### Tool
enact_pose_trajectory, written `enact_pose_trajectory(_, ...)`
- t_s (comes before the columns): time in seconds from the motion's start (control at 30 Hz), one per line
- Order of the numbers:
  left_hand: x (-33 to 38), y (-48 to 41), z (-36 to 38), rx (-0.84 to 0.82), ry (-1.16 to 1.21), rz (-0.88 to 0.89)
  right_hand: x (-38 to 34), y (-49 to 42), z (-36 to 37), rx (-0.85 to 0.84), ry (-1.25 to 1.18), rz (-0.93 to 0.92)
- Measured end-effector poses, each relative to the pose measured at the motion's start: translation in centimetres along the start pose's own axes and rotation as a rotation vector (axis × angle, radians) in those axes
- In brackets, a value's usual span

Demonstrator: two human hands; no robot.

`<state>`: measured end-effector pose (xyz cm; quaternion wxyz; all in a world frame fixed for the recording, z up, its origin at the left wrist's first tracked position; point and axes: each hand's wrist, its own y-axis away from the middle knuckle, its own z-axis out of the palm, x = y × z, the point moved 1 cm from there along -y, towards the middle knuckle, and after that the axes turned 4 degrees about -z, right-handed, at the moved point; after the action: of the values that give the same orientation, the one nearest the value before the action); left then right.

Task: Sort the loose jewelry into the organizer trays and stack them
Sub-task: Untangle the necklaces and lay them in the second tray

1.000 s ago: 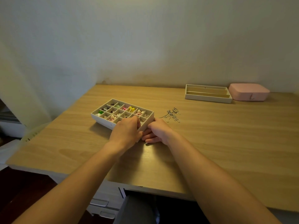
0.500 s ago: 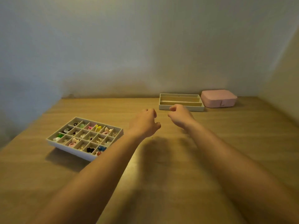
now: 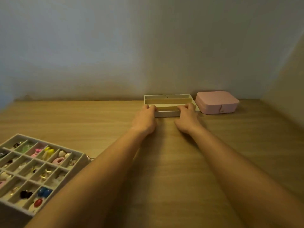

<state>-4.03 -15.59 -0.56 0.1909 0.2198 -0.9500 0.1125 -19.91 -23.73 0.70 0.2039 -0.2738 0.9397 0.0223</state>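
A long-slot organizer tray [image 3: 167, 99], white with beige lining, lies at the back of the wooden desk against the wall. My left hand [image 3: 145, 120] grips its near left corner and my right hand [image 3: 186, 118] grips its near right edge, fingers curled over the front rim. A grey grid tray [image 3: 74, 163] with many small compartments sits at the lower left, filled with colourful earrings and rings. My left forearm covers its right corner. A bit of silver chain [image 3: 89, 157] peeks out beside that tray.
A shut pink jewelry case [image 3: 217, 102] stands just right of the long-slot tray, close to my right hand. The wall runs behind both and a side wall rises at the far right. Bare desk top [image 3: 172, 162] lies between my forearms.
Both hands left the grid tray, reached across the desk to the back, and closed on the long-slot tray's front rim. The view shifted right and forward, so the grid tray now lies at lower left.
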Motion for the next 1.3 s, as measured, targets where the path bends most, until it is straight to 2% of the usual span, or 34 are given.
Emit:
enact_pose_trajectory(0.27,0.2,4.1,-2.6,0.183,-0.068,0.06,-1.0,3.5,-1.3,0.133,0.08,-0.013)
enact_pose_trajectory(0.47,0.8,11.9,-6.7,0.28,-0.101,0.189,-2.4,10.4,-4.3,0.107,0.183,-0.172)
enact_pose_trajectory(0.63,-0.4,20.0,-9.7,0.174,-0.073,0.194,-4.4,17.7,-6.5,-0.113,0.107,-0.288)
enact_pose_trajectory(0.83,-2.9,29.1,-11.7,-0.019,0.029,0.228,-6.8,26.2,-6.1,-0.259,0.159,-0.408)
enact_pose_trajectory(0.97,-5.2,33.0,-12.3,-0.294,0.0,0.226,-8.2,30.3,-3.7,-0.332,0.202,-0.5)
enact_pose_trajectory(1.03,-6.1,33.4,-12.7,-0.377,0.019,0.195,-8.9,31.4,-2.2,-0.384,0.213,-0.545)
enact_pose_trajectory(1.1,-6.9,32.9,-13.2,-0.308,0.094,0.134,-9.8,31.8,-1.1,-0.405,0.221,-0.583)
enact_pose_trajectory(1.2,-8.4,30.8,-13.3,-0.069,0.03,0.029,-11.1,31.3,-0.3,-0.399,0.195,-0.623)
enact_pose_trajectory(1.3,-9.8,28.9,-12.7,-0.087,0.109,-0.057,-12.4,30.4,0.2,-0.445,0.141,-0.617)
